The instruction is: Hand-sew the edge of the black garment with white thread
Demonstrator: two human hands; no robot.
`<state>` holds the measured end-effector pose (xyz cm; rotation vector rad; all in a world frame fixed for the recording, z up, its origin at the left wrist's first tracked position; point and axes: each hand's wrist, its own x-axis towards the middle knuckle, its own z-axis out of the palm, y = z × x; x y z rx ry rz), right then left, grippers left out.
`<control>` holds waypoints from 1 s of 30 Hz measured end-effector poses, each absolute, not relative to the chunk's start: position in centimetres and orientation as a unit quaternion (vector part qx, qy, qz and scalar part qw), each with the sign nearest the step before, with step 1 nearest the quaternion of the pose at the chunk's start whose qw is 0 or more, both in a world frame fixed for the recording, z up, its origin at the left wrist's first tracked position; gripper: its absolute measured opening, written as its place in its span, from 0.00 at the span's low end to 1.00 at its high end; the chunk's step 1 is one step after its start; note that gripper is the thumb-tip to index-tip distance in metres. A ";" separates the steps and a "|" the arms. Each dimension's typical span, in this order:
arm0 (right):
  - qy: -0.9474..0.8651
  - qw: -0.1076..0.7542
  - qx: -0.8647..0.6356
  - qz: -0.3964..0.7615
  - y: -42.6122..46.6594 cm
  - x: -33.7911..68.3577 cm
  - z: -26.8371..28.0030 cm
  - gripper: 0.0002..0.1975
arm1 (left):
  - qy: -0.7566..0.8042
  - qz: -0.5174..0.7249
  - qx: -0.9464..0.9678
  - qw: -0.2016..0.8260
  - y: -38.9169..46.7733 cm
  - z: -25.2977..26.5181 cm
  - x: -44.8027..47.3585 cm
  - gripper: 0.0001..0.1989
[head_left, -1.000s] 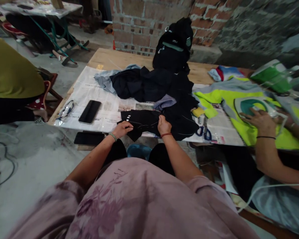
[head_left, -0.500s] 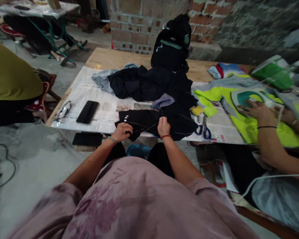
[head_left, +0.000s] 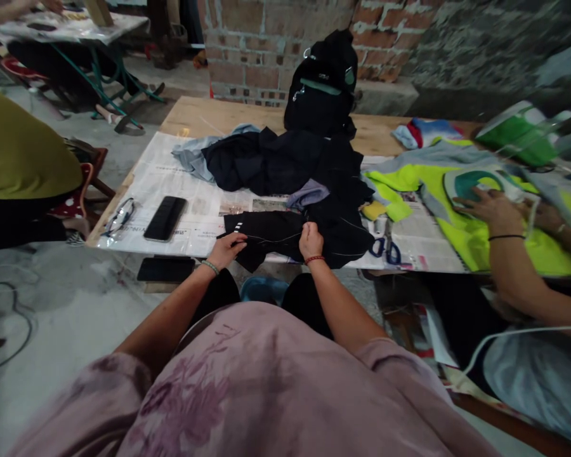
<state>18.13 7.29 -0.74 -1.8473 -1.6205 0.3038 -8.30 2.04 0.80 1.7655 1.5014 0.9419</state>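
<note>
A black garment with thin pale piping lies along the table's front edge, small white bars near its left end. My left hand pinches its left part between thumb and fingers. Further right, my right hand is closed in a fist on the same cloth. Behind it sits a heap of dark navy clothing, with a greyish-purple piece of fabric on the near side. Blue-handled scissors rest right of the garment, beside a yellow cloth piece.
On the newspaper-covered table lie a smartphone and glasses. A black backpack stands at the back. At right, a co-worker's hand holds an iron on a neon-yellow garment. A dark tablet-like object sits below the front edge.
My left hand has shifted slightly left and up along the black garment, its fingers less curled. My right hand keeps its grip. The view has moved slightly.
</note>
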 end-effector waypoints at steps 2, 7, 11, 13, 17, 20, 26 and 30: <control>-0.619 0.337 -0.699 0.121 7.4 18.2 -0.8 0.15 | 0.562 0.360 0.666 0.334 2.0 0.8 -8.5 0.14; -0.615 0.379 -0.680 0.126 7.6 18.4 -1.1 0.16 | 0.530 0.375 0.663 0.372 2.4 0.4 -9.1 0.15; -0.593 0.413 -0.664 0.193 8.4 18.9 -0.8 0.15 | 0.526 0.394 0.651 0.379 2.7 0.0 -9.2 0.15; -0.552 0.424 -0.663 0.276 8.8 19.1 0.1 0.16 | 0.524 0.402 0.651 0.374 2.7 -0.1 -9.1 0.15; -0.527 0.489 -0.605 0.343 7.8 18.4 3.5 0.17 | 0.518 0.413 0.656 0.362 2.5 -0.2 -8.8 0.15; -0.592 0.487 -0.544 0.342 5.0 16.4 5.3 0.16 | 0.514 0.417 0.655 0.364 2.4 -0.2 -8.6 0.14; -0.733 0.329 -0.473 0.361 -0.6 11.5 2.8 0.14 | 0.513 0.426 0.649 0.368 2.3 0.0 -8.3 0.14; -0.726 0.260 -0.510 0.381 -1.0 9.6 0.9 0.14 | 0.508 0.432 0.651 0.364 2.3 0.1 -8.2 0.13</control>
